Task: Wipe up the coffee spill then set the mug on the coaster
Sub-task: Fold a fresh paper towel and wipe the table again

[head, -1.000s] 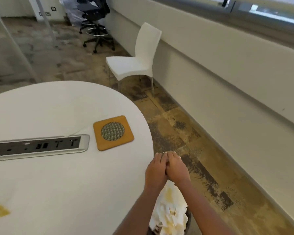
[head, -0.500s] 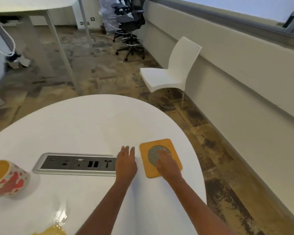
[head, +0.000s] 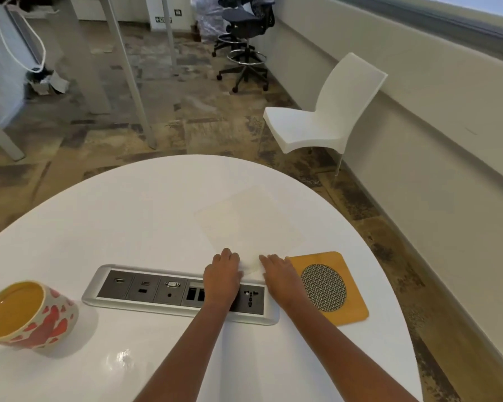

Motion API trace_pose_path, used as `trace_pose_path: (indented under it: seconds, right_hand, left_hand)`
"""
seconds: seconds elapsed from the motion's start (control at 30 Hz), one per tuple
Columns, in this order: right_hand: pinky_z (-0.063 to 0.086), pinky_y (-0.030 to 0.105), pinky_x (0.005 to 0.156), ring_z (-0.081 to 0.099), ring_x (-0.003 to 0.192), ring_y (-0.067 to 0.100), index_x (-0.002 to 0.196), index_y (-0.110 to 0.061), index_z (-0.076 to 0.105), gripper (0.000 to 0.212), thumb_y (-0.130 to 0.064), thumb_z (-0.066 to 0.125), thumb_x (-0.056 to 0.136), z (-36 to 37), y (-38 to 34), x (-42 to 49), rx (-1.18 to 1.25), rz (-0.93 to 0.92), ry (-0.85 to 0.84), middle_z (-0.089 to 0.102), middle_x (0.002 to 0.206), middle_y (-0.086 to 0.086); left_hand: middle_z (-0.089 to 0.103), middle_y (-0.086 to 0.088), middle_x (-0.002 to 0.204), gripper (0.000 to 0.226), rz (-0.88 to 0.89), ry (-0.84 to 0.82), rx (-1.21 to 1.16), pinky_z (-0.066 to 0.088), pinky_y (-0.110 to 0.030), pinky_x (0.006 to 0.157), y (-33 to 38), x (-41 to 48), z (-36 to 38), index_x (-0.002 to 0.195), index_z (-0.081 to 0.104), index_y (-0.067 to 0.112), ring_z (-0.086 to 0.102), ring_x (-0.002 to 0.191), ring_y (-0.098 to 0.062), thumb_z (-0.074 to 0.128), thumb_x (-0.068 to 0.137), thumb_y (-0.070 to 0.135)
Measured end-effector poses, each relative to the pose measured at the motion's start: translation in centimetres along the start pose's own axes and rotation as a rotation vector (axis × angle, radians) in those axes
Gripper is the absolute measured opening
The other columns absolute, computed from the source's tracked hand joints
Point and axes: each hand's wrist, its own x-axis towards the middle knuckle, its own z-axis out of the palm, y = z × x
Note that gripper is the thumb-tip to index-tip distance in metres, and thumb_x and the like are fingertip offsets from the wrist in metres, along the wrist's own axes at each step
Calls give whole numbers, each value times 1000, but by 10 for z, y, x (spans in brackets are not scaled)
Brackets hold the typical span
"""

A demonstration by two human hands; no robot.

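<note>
Now reaching for napkin (head: 244, 224) with left hand (head: 222, 278) — curled over near corner, grip impossible to tell — and right hand (head: 282, 275), flat, released, fingertips (head: 266, 258) on edge. Just beside: coaster (head: 328, 288), bare. Far left on surface (head: 157, 213): mug (head: 26, 311), unmoved. Wiping likely unfinished; placing still to do. Half second back: right hand over coaster.

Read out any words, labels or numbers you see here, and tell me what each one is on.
Nothing here can be read for certain.
Green sign on the far wall: lettering too blurred to read.
Socket panel in the table: any markings too small to read.
Mug: red hearts only, no words.
Coaster: no text.
</note>
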Motion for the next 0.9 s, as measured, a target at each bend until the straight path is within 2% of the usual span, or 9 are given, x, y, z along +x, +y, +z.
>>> trace_pose_path:
  seconds: [0.2, 0.3, 0.37, 0.47, 0.57, 0.63, 0.73, 0.83, 0.9]
  right_hand:
    - [15, 44, 117, 34, 134, 23, 145, -15, 24, 51, -20, 41, 96, -9, -8, 13, -62, -28, 63, 34, 145, 10]
    - [12, 47, 117, 23, 141, 18, 148, -18, 16, 62, -25, 46, 93, -20, -13, 13, -37, -46, 120, 29, 150, 5]
    - [11, 48, 117, 28, 139, 15, 148, -19, 18, 63, -23, 47, 92, -28, -16, 11, 4, -37, 184, 36, 146, 4]
    - [12, 48, 118, 51, 121, 19, 138, -19, 41, 46, -11, 44, 93, -51, -22, 7, 123, 5, 390, 61, 122, 5]
    - [36, 51, 105, 63, 96, 32, 109, -8, 65, 30, 1, 47, 87, -80, -26, 0, 284, 3, 643, 71, 98, 13]
    - [48, 39, 88, 63, 91, 34, 101, -1, 68, 25, 5, 48, 87, -102, -27, -8, 473, 7, 730, 70, 97, 18]
    - [42, 25, 85, 61, 100, 30, 106, 3, 64, 22, 3, 48, 91, -128, -27, -23, 667, 73, 767, 68, 107, 20]
    - [48, 27, 84, 56, 95, 22, 110, 1, 61, 21, -2, 49, 93, -147, -26, -42, 848, 102, 757, 64, 107, 16]
    - [47, 19, 72, 54, 90, 18, 109, -5, 59, 19, -7, 47, 95, -157, -24, -57, 983, 103, 687, 60, 102, 8]
  left_hand:
    - [52, -5, 118, 20, 26, 79, 23, 42, -32, 78, -10, 8, -4, 111, 50, 14, 51, 105, -23, 38, 96, 14]
    - [56, -3, 114, 21, 36, 199, -110, 42, -31, 81, -15, 8, -15, 110, 53, 15, 52, 103, -22, 38, 97, 22]
    - [61, -5, 107, 18, 72, 294, -251, 42, -32, 82, -16, 6, -29, 104, 57, 13, 54, 100, -23, 44, 95, 21]
    - [65, -6, 98, 12, 127, 422, -419, 37, -31, 84, -12, 1, -56, 95, 60, 10, 55, 97, -25, 51, 91, 17]
    - [63, -3, 101, 10, 158, 555, -530, 30, -25, 89, -12, -9, -83, 97, 58, 13, 54, 102, -22, 53, 90, 18]
    - [58, -5, 117, 23, 131, 619, -612, 30, -29, 97, -17, -17, -97, 111, 53, 12, 50, 115, -22, 55, 90, 22]
    - [42, -14, 138, 54, 4, 654, -692, 30, -45, 106, -30, -32, -109, 132, 38, 9, 37, 132, -28, 61, 86, 24]
    - [29, -18, 146, 76, -114, 547, -702, 29, -50, 108, -42, -49, -110, 141, 24, 5, 28, 137, -31, 66, 82, 25]
    - [24, -17, 149, 84, -140, 430, -785, 28, -49, 111, -46, -59, -108, 144, 15, 8, 25, 139, -29, 68, 81, 25]
